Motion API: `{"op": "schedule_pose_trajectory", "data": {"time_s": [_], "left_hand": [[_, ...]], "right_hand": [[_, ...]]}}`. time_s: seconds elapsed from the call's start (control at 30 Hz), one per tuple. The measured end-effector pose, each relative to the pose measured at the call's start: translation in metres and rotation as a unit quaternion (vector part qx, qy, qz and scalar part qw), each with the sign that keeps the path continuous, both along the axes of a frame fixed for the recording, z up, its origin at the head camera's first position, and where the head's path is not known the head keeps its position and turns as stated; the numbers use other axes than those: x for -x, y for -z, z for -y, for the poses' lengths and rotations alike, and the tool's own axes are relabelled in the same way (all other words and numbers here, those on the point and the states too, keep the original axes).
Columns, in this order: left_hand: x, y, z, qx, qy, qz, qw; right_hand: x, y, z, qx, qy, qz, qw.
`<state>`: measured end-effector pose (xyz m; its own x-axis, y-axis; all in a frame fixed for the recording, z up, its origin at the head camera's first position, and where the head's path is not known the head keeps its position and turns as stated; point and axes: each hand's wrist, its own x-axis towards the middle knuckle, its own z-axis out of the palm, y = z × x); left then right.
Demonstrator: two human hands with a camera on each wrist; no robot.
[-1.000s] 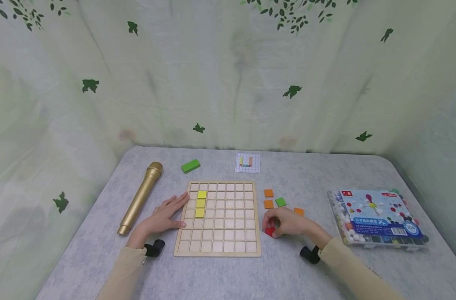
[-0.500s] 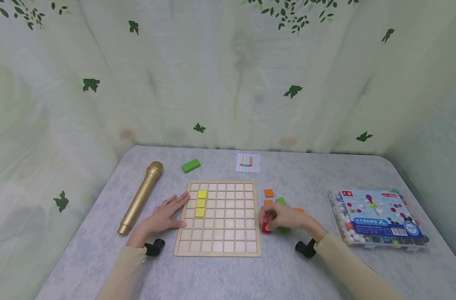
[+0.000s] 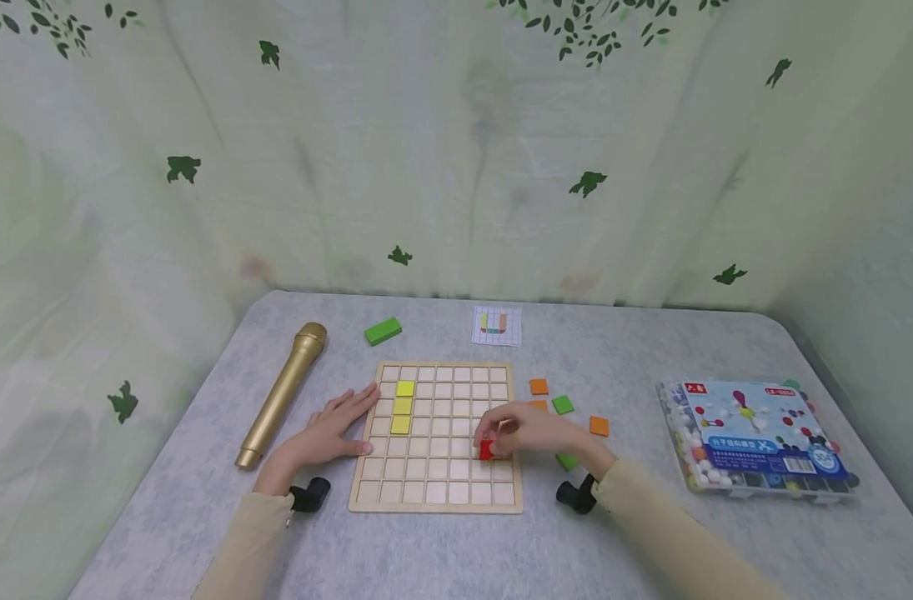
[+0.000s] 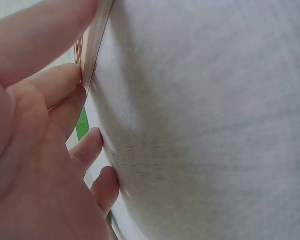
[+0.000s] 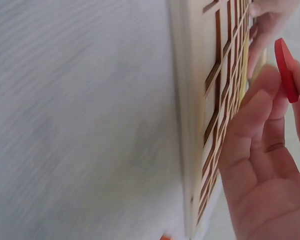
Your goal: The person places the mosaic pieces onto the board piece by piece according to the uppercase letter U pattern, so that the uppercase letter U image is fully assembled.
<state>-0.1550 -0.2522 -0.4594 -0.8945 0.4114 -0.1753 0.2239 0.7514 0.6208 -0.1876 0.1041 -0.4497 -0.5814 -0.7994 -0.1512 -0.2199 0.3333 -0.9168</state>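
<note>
One spread left hand (image 3: pixel 332 431), lower left of centre, touches the grid board (image 3: pixel 436 471), apparently steadying it while the right hand (image 3: pixel 529 428) pinches a red tile (image 3: pixel 486 451).

This is a tabletop play corner closed in by cloth. A pale curtain (image 3: pixel 441 167), printed with leaves (image 3: pixel 569 25) and dark green shapes (image 3: pixel 588 183), hangs behind the grey table (image 3: pixel 441 558) and along both sides. On it lie a wooden grid board (image 3: pixel 435 507), a small pattern card (image 3: pixel 497 326), a gold microphone (image 3: pixel 279 398) and a plastic box (image 3: pixel 764 437). The cloth hides whether this is a home or a studio.
</note>
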Motion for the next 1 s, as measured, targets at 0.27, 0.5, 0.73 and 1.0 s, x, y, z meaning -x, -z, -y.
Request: {"op": "schedule_pose_trajectory", "data": {"time_s": [0.27,0.5,0.73,1.0], "left_hand": [[0.0,0.0,0.0,0.0,-0.002,0.005,1.0],[0.0,-0.002,-0.001,-0.002,-0.003,0.007,1.0],[0.0,-0.001,0.0,-0.001,-0.002,0.004,1.0],[0.0,0.002,0.001,0.0,-0.001,0.006,1.0]], "right_hand": [[-0.001,0.001,0.032,0.021,0.013,-0.005,0.9997],[-0.003,0.003,0.06,0.02,0.057,0.01,0.9981],[-0.006,0.005,0.09,0.025,0.1,0.037,0.994],[-0.007,0.004,0.114,-0.004,0.133,-0.022,0.9908]]}}
